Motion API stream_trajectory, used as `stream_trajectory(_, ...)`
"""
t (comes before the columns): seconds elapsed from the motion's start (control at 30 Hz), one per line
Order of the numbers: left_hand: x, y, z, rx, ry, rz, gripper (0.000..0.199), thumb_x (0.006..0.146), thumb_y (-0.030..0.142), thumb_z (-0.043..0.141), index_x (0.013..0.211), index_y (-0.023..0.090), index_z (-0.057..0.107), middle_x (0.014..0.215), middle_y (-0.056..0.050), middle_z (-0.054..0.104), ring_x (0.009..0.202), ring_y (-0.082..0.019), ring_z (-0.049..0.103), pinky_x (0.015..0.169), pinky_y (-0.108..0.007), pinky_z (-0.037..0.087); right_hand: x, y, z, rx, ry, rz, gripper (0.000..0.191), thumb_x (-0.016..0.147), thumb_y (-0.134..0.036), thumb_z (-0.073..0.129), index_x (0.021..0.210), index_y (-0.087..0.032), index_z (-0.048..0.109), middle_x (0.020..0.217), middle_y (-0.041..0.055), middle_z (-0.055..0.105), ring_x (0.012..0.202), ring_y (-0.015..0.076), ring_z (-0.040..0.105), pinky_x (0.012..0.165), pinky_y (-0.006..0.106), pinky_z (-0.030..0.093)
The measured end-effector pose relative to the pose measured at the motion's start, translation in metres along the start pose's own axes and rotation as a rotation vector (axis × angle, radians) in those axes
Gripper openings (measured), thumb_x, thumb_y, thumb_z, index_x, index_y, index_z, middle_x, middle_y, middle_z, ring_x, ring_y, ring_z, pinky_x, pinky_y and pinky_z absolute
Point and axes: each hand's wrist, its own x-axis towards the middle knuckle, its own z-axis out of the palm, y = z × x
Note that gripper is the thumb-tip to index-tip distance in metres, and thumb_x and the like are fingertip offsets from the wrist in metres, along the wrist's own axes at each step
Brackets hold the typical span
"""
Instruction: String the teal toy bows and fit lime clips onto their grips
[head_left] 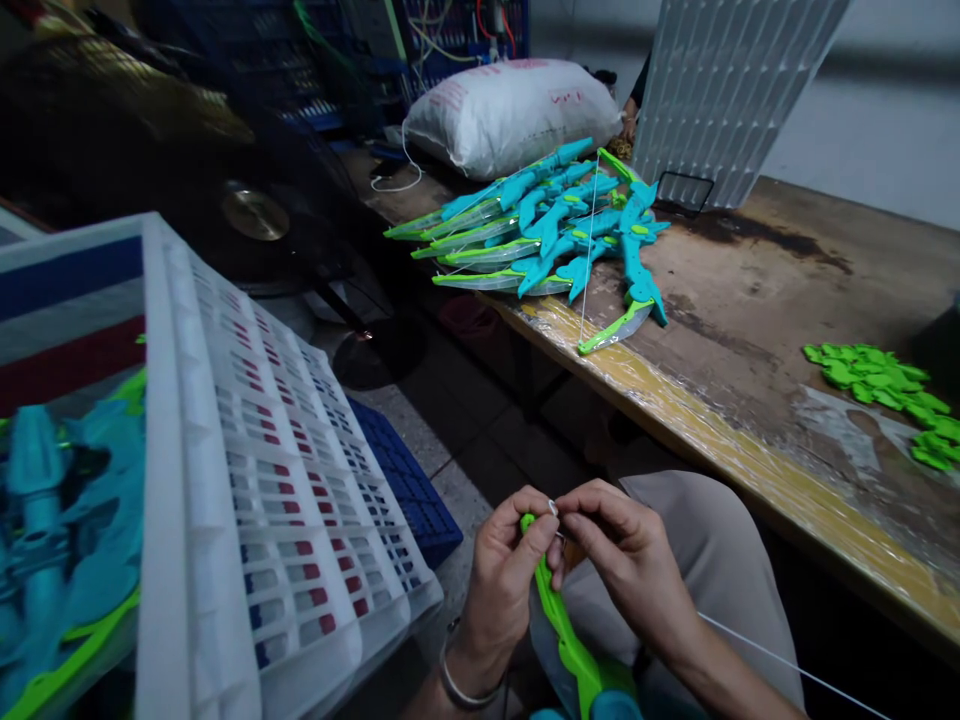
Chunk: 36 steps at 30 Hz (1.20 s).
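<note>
Over my lap, a toy bow (562, 625) with a lime-green limb and teal middle points up toward my fingers. My left hand (502, 575) has its fingers closed round the limb's tip. My right hand (626, 550) pinches a small loop of white string (553, 508) right beside that tip, touching the left fingertips. A length of the white string (780, 655) runs off behind my right forearm to the lower right.
A white plastic crate (300, 470) with more teal and green parts stands at the left. On the table (750, 300) lie piled bows (547, 230), a white sack (510, 115) and small green pieces (870, 375). Behind the table, part of a person's hand (628, 122) shows.
</note>
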Motion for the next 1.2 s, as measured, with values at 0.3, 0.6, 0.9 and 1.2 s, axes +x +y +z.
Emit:
stream_trajectory(0.3,-0.001,0.005,0.004,0.011,0.008,0.005,0.03,0.078,0.042,0.082,0.079,0.018,0.064,0.053,0.006,0.052,0.045,-0.009,0.05,0.042,-0.018,0.041,-0.001,-0.009,-0.003,-0.226,-0.08,-0.101,0.021,0.101,-0.032,0.058,0.087,-0.02,0.066,0.077,0.0009,0.063,0.061,0.0125,0.065,0.053,0.021,0.056)
stream_trajectory(0.6,0.001,0.006,0.003,-0.022,-0.026,-0.029,0.033,0.08,0.045,0.081,0.076,0.016,0.066,0.056,0.005,0.052,0.041,-0.007,0.048,0.039,-0.018,0.04,0.005,0.004,-0.016,-0.051,-0.168,0.004,0.016,0.099,-0.036,0.067,0.097,-0.019,0.068,0.089,0.0027,0.066,0.07,0.0151,0.069,0.063,0.026,0.058)
stream_trajectory(0.9,0.0,0.003,0.002,-0.074,0.017,-0.078,0.032,0.076,0.043,0.084,0.08,0.016,0.067,0.061,0.005,0.057,0.045,-0.008,0.052,0.04,-0.018,0.043,0.015,-0.005,-0.02,-0.466,-0.18,-0.412,0.015,0.105,-0.02,0.051,0.093,-0.02,0.058,0.086,0.0031,0.06,0.077,0.0152,0.059,0.07,0.027,0.047)
stream_trajectory(1.2,0.001,0.0,0.001,-0.084,0.048,-0.097,0.038,0.072,0.047,0.087,0.08,0.018,0.063,0.057,0.007,0.055,0.044,-0.008,0.051,0.039,-0.017,0.042,0.017,-0.006,-0.021,-0.53,-0.312,-0.471,0.017,0.108,-0.018,0.046,0.104,-0.017,0.063,0.093,0.0067,0.059,0.077,0.0145,0.058,0.067,0.024,0.047)
